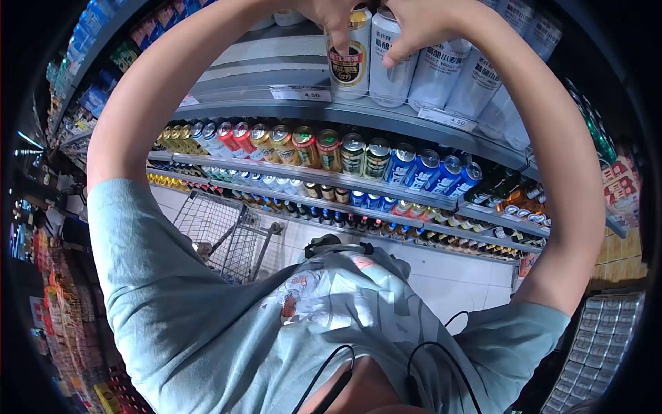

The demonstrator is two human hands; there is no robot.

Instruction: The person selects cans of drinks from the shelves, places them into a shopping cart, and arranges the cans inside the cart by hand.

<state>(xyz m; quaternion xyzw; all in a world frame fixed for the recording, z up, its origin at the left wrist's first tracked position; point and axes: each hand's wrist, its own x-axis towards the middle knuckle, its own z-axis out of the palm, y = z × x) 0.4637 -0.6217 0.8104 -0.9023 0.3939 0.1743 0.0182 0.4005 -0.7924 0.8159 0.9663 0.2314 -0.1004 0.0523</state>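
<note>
At the top edge, my left hand (333, 15) is at a white can with a gold top and black label (348, 69), one digit lying down its front. My right hand (422, 24) grips the neighbouring white can (392, 77), its thumb pressed on the front. Both cans stand upright, side by side, at the front of the upper shelf (248, 95). The frame cuts off part of both hands, and some fingers are hidden. More white cans (438, 76) stand to the right.
Below, lower shelves (276, 168) hold rows of coloured cans and bottles. A wire shopping cart (224, 234) stands on the tiled floor (441, 279) at the lower left. Price tags (301, 93) line the upper shelf edge. Stacked packs (600, 331) are at the far right.
</note>
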